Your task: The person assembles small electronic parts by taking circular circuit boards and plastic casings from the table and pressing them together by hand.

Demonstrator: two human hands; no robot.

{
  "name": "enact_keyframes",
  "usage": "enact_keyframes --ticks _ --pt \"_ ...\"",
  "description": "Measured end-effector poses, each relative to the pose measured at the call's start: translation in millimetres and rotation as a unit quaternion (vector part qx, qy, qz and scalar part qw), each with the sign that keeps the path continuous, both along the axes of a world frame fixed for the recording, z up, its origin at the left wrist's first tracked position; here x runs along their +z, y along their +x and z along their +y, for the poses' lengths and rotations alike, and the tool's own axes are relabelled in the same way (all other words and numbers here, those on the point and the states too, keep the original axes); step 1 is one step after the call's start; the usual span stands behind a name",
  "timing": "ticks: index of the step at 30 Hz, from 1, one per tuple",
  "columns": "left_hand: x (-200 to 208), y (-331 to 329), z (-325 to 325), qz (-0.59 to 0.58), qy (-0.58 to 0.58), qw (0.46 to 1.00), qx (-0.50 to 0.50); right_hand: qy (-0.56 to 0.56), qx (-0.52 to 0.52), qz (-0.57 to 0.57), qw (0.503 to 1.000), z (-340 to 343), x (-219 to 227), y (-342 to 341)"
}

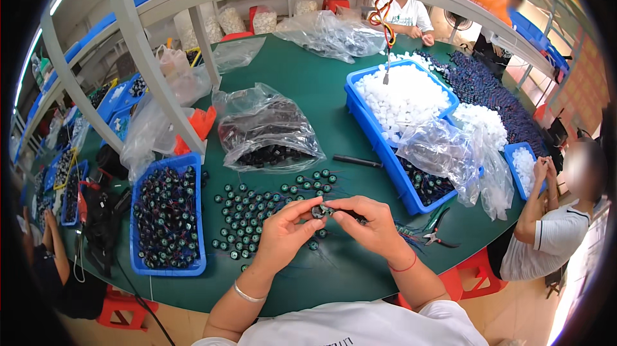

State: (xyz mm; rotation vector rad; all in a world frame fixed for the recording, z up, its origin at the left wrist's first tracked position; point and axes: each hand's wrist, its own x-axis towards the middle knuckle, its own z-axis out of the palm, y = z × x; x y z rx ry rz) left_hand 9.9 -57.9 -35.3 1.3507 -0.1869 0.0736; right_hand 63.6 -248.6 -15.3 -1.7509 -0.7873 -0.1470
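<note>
Over the near middle of the green table, my left hand and my right hand meet fingertip to fingertip. Between them is a small round dark component, pinched from both sides and partly covered by my fingers. Loose round black components with greenish faces and thin wires lie spread beside and beyond my left hand. To the left of them stands a blue bin full of the same kind of parts. Pliers with dark handles rest right of my right hand, by some loose thin wires.
Ahead lies a clear plastic bag of black parts. A dark rod is near a blue bin heaped with white caps. A grey shelf frame crosses overhead. A co-worker sits at the right; others are farther off.
</note>
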Motion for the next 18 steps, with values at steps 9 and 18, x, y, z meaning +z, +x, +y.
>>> enact_keyframes --ticks 9,18 --pt "-11 -1 5 0.077 -0.187 0.979 -0.026 -0.024 -0.005 -0.052 0.998 3 3 -2" --pt "-8 -3 7 0.147 -0.211 0.964 -0.060 -0.034 0.001 -0.073 0.997 2 6 -2"
